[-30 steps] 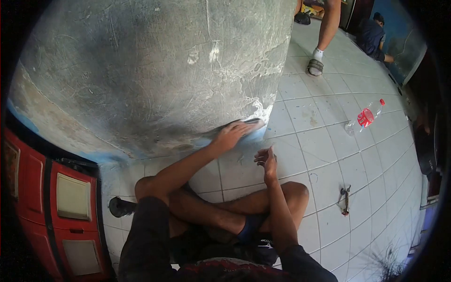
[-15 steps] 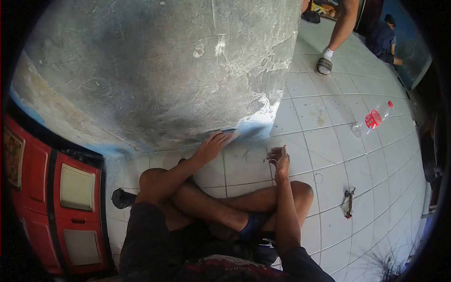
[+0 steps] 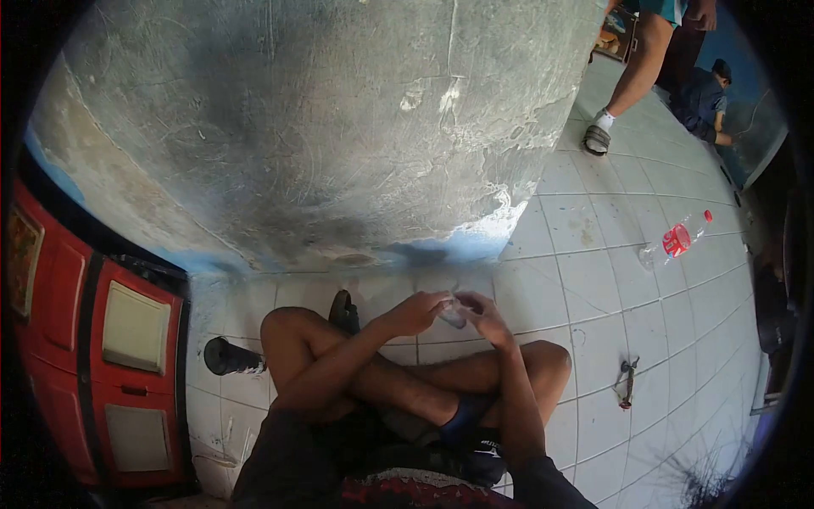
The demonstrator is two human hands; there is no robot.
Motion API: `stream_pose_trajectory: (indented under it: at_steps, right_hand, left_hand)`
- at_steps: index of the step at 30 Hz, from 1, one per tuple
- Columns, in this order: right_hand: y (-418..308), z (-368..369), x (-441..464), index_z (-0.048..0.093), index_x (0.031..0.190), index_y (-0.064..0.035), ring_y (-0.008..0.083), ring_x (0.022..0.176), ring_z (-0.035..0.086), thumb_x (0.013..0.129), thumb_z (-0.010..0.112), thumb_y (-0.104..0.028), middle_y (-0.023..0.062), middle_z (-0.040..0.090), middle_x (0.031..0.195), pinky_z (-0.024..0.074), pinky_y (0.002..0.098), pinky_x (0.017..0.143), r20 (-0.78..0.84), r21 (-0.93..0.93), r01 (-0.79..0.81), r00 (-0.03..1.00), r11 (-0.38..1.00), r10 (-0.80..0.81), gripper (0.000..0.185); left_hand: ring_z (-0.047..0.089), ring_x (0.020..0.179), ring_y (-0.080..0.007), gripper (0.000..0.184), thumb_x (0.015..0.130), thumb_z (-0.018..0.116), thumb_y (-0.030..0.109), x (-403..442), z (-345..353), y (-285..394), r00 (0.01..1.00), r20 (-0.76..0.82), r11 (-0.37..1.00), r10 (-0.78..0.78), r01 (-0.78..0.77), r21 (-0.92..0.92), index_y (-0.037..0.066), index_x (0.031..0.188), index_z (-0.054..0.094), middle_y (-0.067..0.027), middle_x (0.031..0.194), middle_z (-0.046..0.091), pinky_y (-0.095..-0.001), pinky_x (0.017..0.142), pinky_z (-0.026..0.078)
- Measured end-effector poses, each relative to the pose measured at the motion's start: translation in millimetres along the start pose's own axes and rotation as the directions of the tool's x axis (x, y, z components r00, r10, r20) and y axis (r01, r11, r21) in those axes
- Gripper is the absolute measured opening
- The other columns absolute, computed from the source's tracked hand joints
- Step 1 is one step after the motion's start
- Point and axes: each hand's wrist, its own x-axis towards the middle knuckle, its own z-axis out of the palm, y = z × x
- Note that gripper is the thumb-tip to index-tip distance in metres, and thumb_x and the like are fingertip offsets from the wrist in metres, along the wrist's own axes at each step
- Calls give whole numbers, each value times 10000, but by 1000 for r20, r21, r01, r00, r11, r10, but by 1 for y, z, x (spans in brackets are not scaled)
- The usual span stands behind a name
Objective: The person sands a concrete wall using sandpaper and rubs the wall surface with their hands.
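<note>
My left hand [image 3: 415, 312] and my right hand [image 3: 487, 319] are close together above my crossed legs, in front of the wall's foot. Between their fingers is a small greyish sheet [image 3: 453, 314], held at both sides; it looks like sandpaper, but its details are blurred. The fingers of each hand are closed on it. Neither hand touches the grey, scratched wall [image 3: 322, 136], which has blue and white patches along its lower edge.
A plastic bottle [image 3: 677, 241] with a red label lies on the tiled floor at the right, a small metal tool [image 3: 627, 382] nearer me. A black cylinder [image 3: 222, 356] and red cabinet [image 3: 136, 373] are at left. One person's leg [image 3: 640, 72] and a crouching person [image 3: 700, 97] are beyond.
My left hand has left the wall and come back toward me with the sheet. The right hand has moved left to meet it and closed on the sheet. The view has shifted slightly.
</note>
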Motion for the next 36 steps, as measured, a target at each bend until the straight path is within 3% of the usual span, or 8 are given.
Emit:
stream_pose_trajectory:
  at_steps: [6,15,18,20,22,25,28,36]
  right_hand:
    - [-1,8,3,584,1147,1,153,887,574,849,682,-199,65,645,979,458,291,784,-3,142,-109,994,984,111,371]
    - [51,54,-5,393,1322,83,280,1208,455,950,488,-143,199,450,1336,347,385,1040,-381,24,20,924,1000,-9,446]
    - [-10,44,30,450,1293,51,200,1115,499,969,478,-289,130,532,1200,396,314,960,-808,233,37,563,972,172,471]
    - [-11,36,64,389,1351,61,208,1144,485,984,438,-285,157,490,1276,388,326,970,-913,-38,318,374,947,-162,508]
    - [58,29,109,163,1441,63,263,1401,195,996,341,-132,206,184,1513,179,351,1126,-825,56,250,557,967,-97,517]
    - [-30,119,125,54,1451,62,276,1427,77,1002,323,-145,212,47,1536,83,363,1146,-754,-143,440,532,886,-386,562]
    - [-41,146,121,-19,1451,54,299,1430,5,1011,291,-168,221,-56,1533,22,387,1148,-631,-289,225,686,930,-362,582]
    - [-34,48,140,21,1446,69,326,1419,82,975,430,-394,249,45,1520,102,385,1143,-882,-275,151,354,949,-312,776]
  left_hand:
    - [621,822,-294,309,962,457,201,8,-15,-15,947,-283,932,155,-234,-275,-40,1132,545,-214,929,634,-363,783,459]
    - [620,934,-378,403,880,550,374,21,-30,-41,909,-254,941,-330,338,-10,24,1080,556,-215,995,637,-493,798,482]
    - [619,958,-367,448,849,572,422,22,-40,-48,874,-285,910,-394,414,10,39,1079,536,-193,1027,637,-496,807,487]
    - [605,994,-364,463,847,573,420,23,-44,-49,866,-232,885,-444,464,38,55,1131,553,-199,1026,633,-480,844,472]
    - [606,1006,-364,445,847,572,401,22,-45,-45,871,-206,880,-446,469,78,49,1118,552,-194,1050,633,-492,846,472]
    - [598,1041,-363,425,851,568,379,19,-48,-56,875,-149,865,-460,480,145,45,1112,551,-192,1090,627,-507,870,459]
    - [584,1073,-359,441,855,566,385,11,-60,-58,855,-121,843,-504,518,143,42,1131,549,-200,1117,615,-509,902,437]
    - [571,1080,-336,530,841,569,492,20,-63,-56,844,-96,841,-527,534,86,65,1154,536,-158,1135,606,-483,894,444]
